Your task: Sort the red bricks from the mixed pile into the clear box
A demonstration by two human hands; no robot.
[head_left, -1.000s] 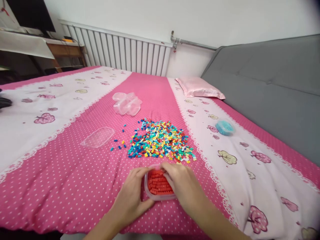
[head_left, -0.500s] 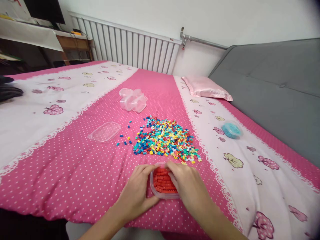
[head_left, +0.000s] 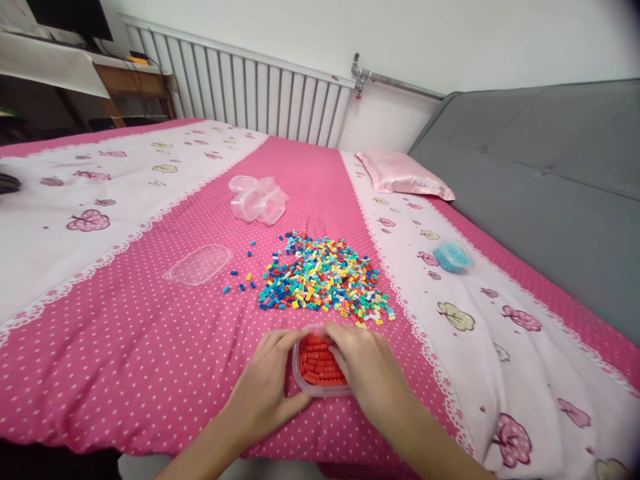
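At the near edge of the bed sits a clear plastic container [head_left: 325,391] with red toy bricks [head_left: 320,363] packed in rows inside. My left hand [head_left: 267,377] is wrapped round its left side, thumb at the near corner and fingers at the far rim. Over the right part of the container, my right hand [head_left: 367,367] is bent with its fingertips pinched down at the far side, among the bricks. Whatever those fingertips hold is hidden. Just beyond both hands spreads a pile of small mixed-colour bricks [head_left: 325,277].
A clear lid [head_left: 200,265] lies flat to the left of the pile. Several empty clear containers [head_left: 259,200] are clustered farther back. On the right is a tub of light-blue pieces [head_left: 453,257]. A pink pillow [head_left: 403,175] rests by the grey headboard [head_left: 540,167].
The camera view has turned slightly right, so everything sits a little farther left. Both hands stay at the container, with hardly any change in their pose.
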